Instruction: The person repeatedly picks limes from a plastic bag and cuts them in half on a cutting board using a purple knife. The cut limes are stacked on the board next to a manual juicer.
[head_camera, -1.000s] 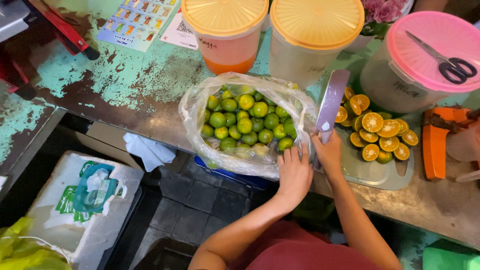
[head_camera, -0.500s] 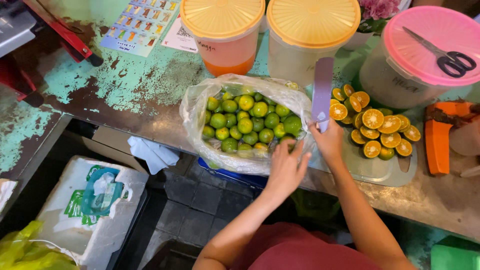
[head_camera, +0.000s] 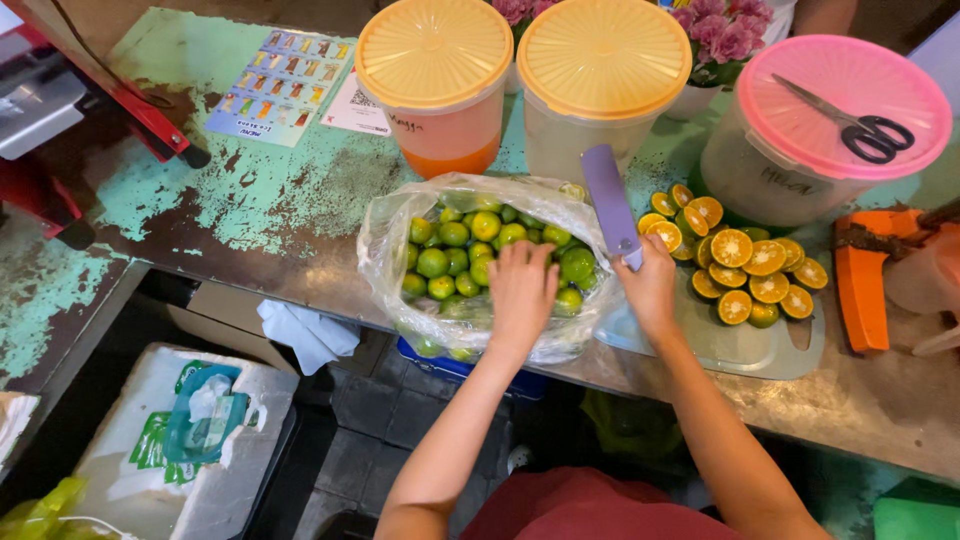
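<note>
A clear plastic bag full of small green citrus fruits lies on the worn green counter. My left hand reaches into the bag with its fingers down among the fruits; whether it holds one is hidden. My right hand grips the handle of a knife with a purple blade that points away from me, beside the bag. Right of it, a clear cutting board carries several halved fruits with orange flesh.
Two tubs with orange lids stand behind the bag. A pink-lidded tub with black scissors on it is at right, an orange juicer beside it. A white foam box sits on the floor below left.
My left hand has moved from the bag's near edge forward into the bag among the fruits. The right hand with the knife has stayed next to the bag.
</note>
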